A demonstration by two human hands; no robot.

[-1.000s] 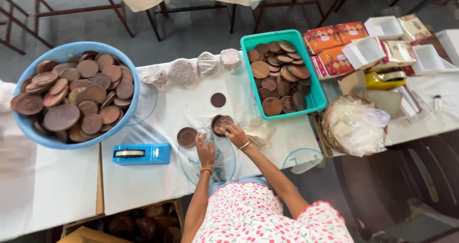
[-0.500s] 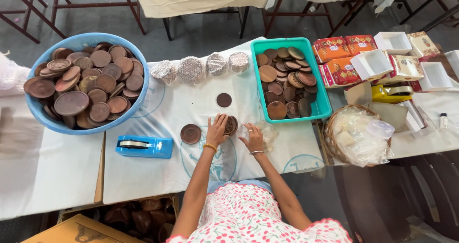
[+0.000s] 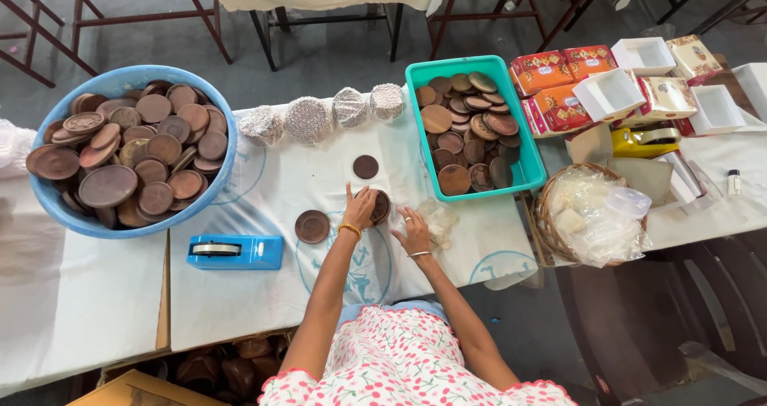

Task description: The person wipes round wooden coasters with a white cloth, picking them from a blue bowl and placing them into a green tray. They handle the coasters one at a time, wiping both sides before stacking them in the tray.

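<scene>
Two hands at a white-covered table (image 3: 240,294), pressing on a brown disc and a clear wrapper.

Left hand (image 3: 359,208) laid flat over a round brown disc (image 3: 381,207) near the table's middle, fingers spread and pressing rather than clenched; right hand (image 3: 414,230) open, palm down on a crumpled clear wrapper (image 3: 438,218) just beside that disc. Two more loose discs close by, one (image 3: 311,226) to the left, a smaller one (image 3: 366,166) above. Blue tub (image 3: 48,206) heaped with brown discs far left, teal tray (image 3: 417,74) of discs at right, four foil-wrapped rounds (image 3: 307,120) between them, blue tape dispenser (image 3: 236,252) at the near edge.
</scene>
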